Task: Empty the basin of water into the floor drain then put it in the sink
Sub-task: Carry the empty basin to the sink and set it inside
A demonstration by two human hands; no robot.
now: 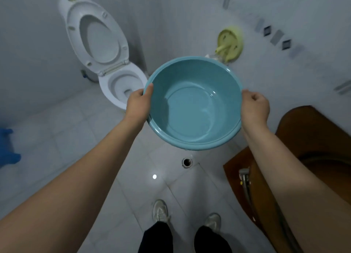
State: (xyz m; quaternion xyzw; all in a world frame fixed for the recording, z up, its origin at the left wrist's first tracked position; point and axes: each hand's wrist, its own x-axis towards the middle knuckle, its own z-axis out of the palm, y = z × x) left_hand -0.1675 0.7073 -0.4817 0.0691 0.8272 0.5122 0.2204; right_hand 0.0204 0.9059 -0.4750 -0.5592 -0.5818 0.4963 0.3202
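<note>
Holding the round light-blue plastic basin (193, 104) in the air, I have both hands clamped on its rim: the left hand (137, 102) grips the left edge with the thumb hooked over the lip, and the right hand (255, 105) is closed on the right edge. The basin sits between my hands, roughly level, with a shallow pool of clear water (190, 116) in the bottom. Below my hands and a little nearer to me, the small round floor drain (187, 162) is set in the white tiled floor (76, 138), just under the basin's near rim. Beyond my left hand stands a white toilet (114, 81) with its lid up. Beyond my right hand a pale yellow round plastic object (229, 43) leans at the wall. Under my right forearm is a brown wooden cabinet (313, 131).
</note>
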